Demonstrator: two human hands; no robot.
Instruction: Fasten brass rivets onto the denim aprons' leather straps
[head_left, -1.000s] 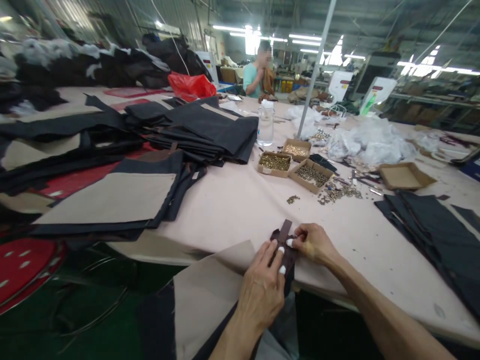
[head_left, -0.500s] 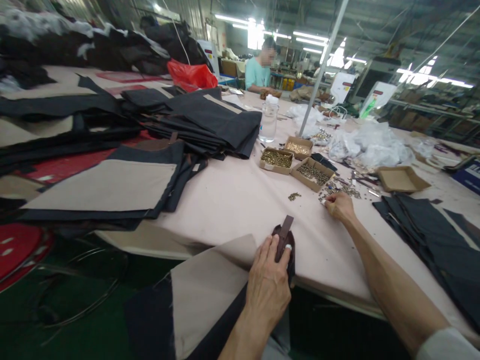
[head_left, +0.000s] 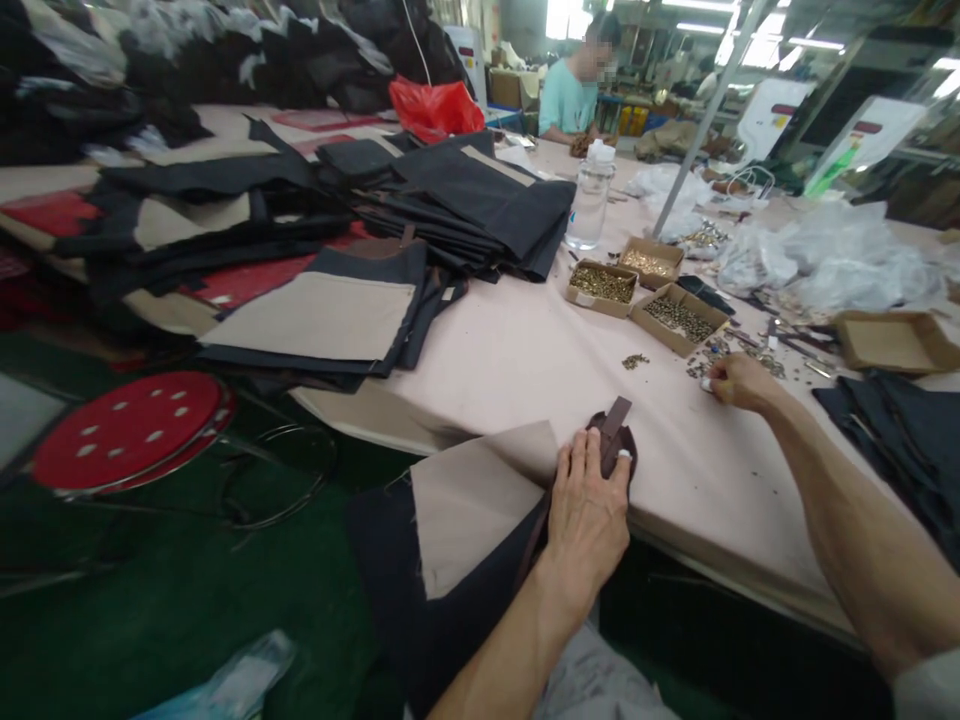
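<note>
My left hand (head_left: 590, 490) lies at the table's front edge, its fingers closed over a dark brown leather strap (head_left: 616, 420). White tape wraps its thumb tip. Under and left of that hand, a dark fabric panel (head_left: 472, 610) with a beige patch (head_left: 480, 500) hangs off the edge. My right hand (head_left: 742, 382) reaches forward, thumb and fingertips pinched at the near side of scattered small metal fittings (head_left: 712, 352). Whatever sits in that pinch is too small to make out. A little cluster of metal pieces (head_left: 635, 361) lies to its left.
Open boxes of rivet-like pieces (head_left: 602, 284) stand beyond my hands, near a clear bottle (head_left: 591, 195). Dark fabric stacks (head_left: 465, 205) fill the left; more dark fabric (head_left: 892, 430) lies right. A metal pole (head_left: 705, 125) rises behind. A red stool (head_left: 135, 430) stands left. Another person sits far back.
My view has turned left and downward, so the scene sits further right and higher. Both hands stay at nearly the same places on the table.
</note>
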